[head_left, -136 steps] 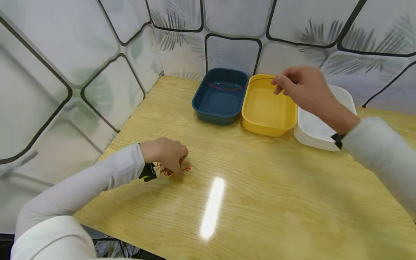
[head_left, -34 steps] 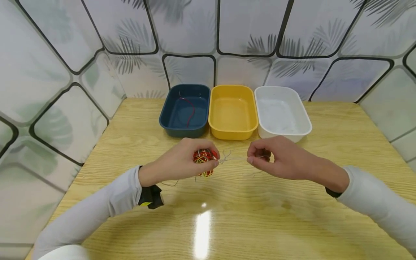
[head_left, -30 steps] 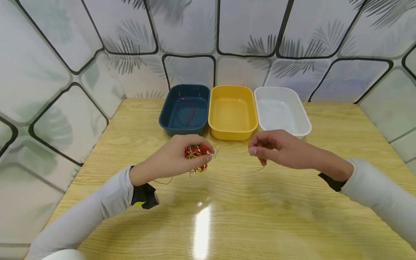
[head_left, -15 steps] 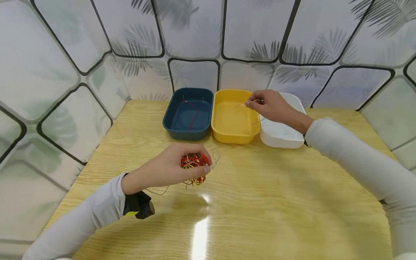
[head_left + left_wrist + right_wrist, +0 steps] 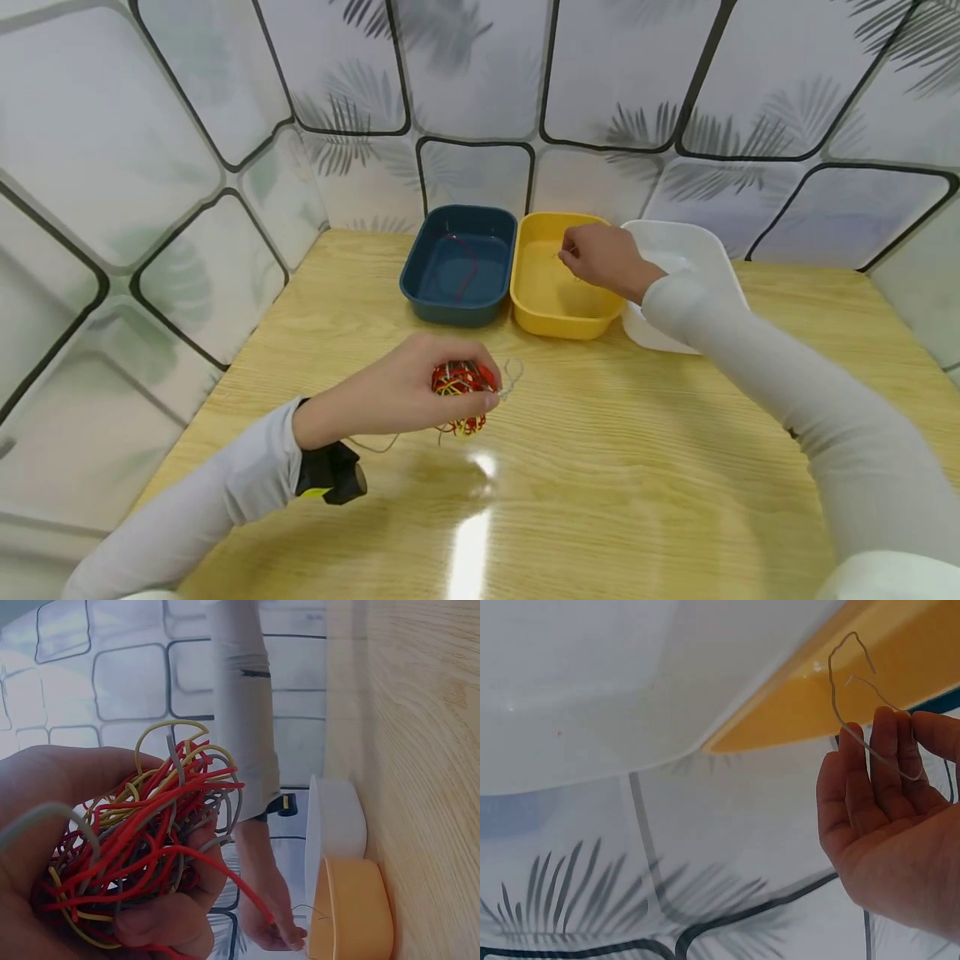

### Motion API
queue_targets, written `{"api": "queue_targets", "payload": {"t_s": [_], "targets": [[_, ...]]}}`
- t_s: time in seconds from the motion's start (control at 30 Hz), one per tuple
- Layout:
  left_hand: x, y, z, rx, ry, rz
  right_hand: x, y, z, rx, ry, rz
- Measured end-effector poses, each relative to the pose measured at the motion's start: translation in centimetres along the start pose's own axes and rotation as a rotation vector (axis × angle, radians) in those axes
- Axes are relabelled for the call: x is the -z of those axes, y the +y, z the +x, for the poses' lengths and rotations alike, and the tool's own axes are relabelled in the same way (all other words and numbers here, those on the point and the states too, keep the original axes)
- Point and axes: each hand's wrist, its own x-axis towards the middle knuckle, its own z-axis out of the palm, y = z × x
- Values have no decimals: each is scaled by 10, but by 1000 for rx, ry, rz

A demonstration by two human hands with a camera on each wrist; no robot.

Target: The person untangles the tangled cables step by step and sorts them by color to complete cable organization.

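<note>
My left hand [image 5: 405, 387] grips a tangled bundle of red, yellow and grey wires [image 5: 157, 832] above the table. Loose grey ends stick out past the thumb and trail under the wrist. Over the yellow bin [image 5: 562, 327], my right hand [image 5: 603, 257] pinches a thin grey wire [image 5: 832, 682] between thumb and fingers. In the right wrist view the wire bends in a loop beyond the fingertips. A single red wire [image 5: 474, 265] lies in the dark blue bin [image 5: 459, 315].
At the back of the wooden table [image 5: 600, 483], the three bins stand in a row against the patterned wall. The white bin [image 5: 735, 292] is at the right, partly behind my right forearm. A black wrist camera [image 5: 330, 473] sits under my left wrist.
The red wire, first in my right hand, now lies in the dark blue bin. My right hand drew a grey wire away from the bundle and carried it over the yellow bin.
</note>
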Motion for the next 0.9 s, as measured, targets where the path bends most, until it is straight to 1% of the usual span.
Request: {"api": "queue_targets", "payload": {"t_s": [0.1,0.23,0.33,0.4,0.5,0.6,0.77,0.9], "targets": [[0,2,3,-32,-2,27,-6,2,-3,-5,-18,-64],[-2,3,4,-45,-9,32,-9,2,-7,13,-43,-112],[-4,4,5,-40,-14,18,-9,0,-9,17,-48,-113],[-5,4,6,-34,-19,7,-6,0,-11,1,-51,-106],[-6,5,8,-28,-28,0,2,0,-15,-32,-54,-93],[-7,5,10,-22,-37,7,15,0,-20,-53,-48,-66],[-8,4,14,1,-37,48,35,-3,-34,-43,-40,-4],[-8,3,17,13,-31,81,48,-10,-52,-31,-17,31]]}}
